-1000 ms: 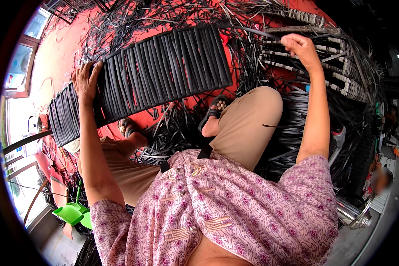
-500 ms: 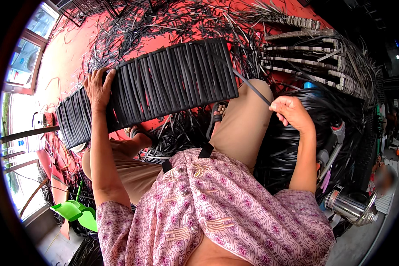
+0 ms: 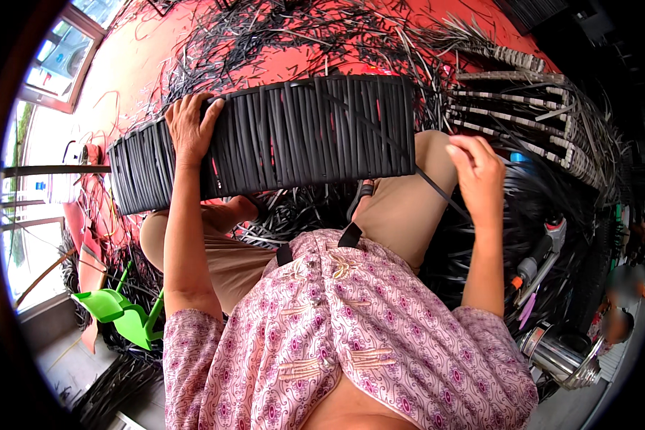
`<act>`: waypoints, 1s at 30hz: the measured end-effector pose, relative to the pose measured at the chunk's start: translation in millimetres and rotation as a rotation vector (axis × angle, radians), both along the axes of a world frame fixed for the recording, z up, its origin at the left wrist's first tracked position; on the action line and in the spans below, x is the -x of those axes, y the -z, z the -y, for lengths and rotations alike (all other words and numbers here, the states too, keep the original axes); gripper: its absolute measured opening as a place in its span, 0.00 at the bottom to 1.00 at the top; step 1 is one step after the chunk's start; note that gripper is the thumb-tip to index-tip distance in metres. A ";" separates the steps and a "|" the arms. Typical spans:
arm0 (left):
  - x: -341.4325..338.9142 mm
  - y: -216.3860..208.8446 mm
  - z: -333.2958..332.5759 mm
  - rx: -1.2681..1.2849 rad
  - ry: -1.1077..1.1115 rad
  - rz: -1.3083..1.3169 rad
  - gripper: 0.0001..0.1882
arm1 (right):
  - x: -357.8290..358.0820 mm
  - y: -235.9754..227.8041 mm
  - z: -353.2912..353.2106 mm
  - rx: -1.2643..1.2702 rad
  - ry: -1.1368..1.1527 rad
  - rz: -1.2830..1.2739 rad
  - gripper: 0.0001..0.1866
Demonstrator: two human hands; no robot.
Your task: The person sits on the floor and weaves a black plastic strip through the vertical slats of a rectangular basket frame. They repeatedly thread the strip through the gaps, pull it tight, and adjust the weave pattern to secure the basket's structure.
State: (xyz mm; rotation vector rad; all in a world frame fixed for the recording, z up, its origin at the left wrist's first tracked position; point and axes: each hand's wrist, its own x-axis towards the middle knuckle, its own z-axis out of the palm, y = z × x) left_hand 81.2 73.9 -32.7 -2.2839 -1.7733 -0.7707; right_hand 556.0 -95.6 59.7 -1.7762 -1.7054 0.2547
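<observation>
The black wound panel point(image 3: 301, 136) lies across the front of the person, beyond the lap, its right end beside the right knee point(image 3: 434, 147). The right hand's path is the main change: a second ago it was drawn out far to the right, pulling a black strip point(image 3: 437, 185) from the panel's far edge; half a second ago it pinched that strip nearer the body. Now the strip slants across the panel's upper face, over its near edge and down past the knee, so this pass seems laid over the top but not yet tightened or carried underneath. The right hand point(image 3: 479, 172) hovers to the right of the panel, fingers bent and thumb close to them; the strip runs below its fingertips and seems to be let go, though I cannot tell whether anything is pinched. The left hand point(image 3: 189, 130) stays on the left part of the panel, thumb spread away from fingers that reach over the far edge; how firmly it clasps is hidden, but it probably steadies the work. Loose black strips point(image 3: 451, 258) are heaped near the right leg, and scraps litter the red floor point(image 3: 279, 63) on the far side.
</observation>
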 end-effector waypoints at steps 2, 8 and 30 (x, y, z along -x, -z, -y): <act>4.4 1.6 5.3 -0.025 -0.012 -0.001 0.23 | 52.6 8.3 -28.6 -0.058 -0.163 -0.088 0.09; -5.3 2.6 11.5 -0.079 0.015 0.023 0.20 | 137.7 60.0 -93.1 -0.133 -0.268 0.178 0.19; 9.4 -3.2 40.5 -0.120 0.103 0.256 0.19 | 185.6 58.6 -83.5 -0.358 -0.385 0.233 0.10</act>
